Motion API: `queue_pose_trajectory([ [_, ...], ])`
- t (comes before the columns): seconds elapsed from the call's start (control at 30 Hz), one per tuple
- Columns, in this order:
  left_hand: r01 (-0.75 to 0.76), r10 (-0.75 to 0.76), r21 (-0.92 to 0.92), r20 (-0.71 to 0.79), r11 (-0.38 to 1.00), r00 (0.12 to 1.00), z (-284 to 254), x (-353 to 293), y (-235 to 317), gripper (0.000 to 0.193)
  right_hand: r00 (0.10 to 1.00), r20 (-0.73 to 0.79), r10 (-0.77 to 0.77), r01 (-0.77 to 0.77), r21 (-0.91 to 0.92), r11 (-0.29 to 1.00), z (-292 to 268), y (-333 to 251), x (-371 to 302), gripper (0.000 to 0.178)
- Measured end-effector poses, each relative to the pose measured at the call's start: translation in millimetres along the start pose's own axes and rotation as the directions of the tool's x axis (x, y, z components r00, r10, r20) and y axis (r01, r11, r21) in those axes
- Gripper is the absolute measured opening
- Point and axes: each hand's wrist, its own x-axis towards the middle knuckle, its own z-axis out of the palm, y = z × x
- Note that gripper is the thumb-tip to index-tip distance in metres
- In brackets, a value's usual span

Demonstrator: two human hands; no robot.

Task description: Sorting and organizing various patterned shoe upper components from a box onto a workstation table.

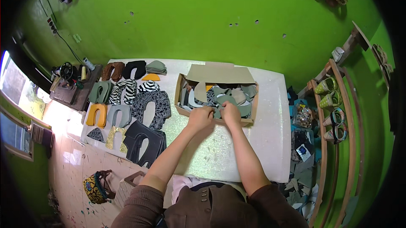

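Note:
Both my hands work at the near side of an open cardboard box (249, 122) filled with loose cut pieces in grey, olive, white and patterned material. My right hand (230, 114) is closed on an olive-green cut piece (225, 99) that rises over the other scraps. Just left of it, my left hand (201, 117) has its fingers pinched together above the box's front edge. Whatever lies between those fingertips is too small to make out. The box's flap (220, 75) leans up at the back.
Stacks of U-shaped cut pieces cover the table's left side, including zebra-striped (123, 92), mustard (97, 116) and black (146, 143) ones. A sewing machine (67, 73) stands beyond them. To the right are a wooden rack (353, 143) with sandals (330, 100) and a scrap pile (302, 177).

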Motion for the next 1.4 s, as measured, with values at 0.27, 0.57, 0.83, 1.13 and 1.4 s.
queue_pose_trajectory([
  [0.27, 0.121, -0.177, -0.408, -0.101, 0.905, 0.979, 0.4, 4.7, -5.2, 0.032, 0.973, 0.114, -0.202, 0.045, 0.764, 0.644, -28.8, 8.1, -1.9, 0.026],
  [0.57, 0.292, -0.243, -0.906, 0.221, 0.307, 0.944, -11.7, 32.1, 12.1, 0.045, 0.952, 0.088, -0.293, 0.056, 0.891, 0.45, -58.3, 18.7, 18.6, 0.029],
  [0.83, 0.278, -0.461, -0.952, 0.19, 0.129, 0.867, -10.5, 41.9, -1.0, 0.024, 0.971, -0.017, -0.239, 0.211, 0.538, 0.816, -36.7, 35.8, 50.4, 0.031],
  [1.13, 0.219, -0.532, -0.976, 0.192, -0.012, 0.825, -22.8, 35.3, -17.8, 0.027, 0.969, 0.184, -0.164, 0.092, 0.347, 0.933, -35.3, 47.5, 46.8, 0.038],
  [1.4, 0.182, -0.466, -0.956, 0.271, -0.229, 0.842, -17.1, 33.0, -16.0, 0.034, 0.975, 0.099, -0.198, 0.038, 0.807, 0.59, -67.8, 24.1, 46.6, 0.029],
])
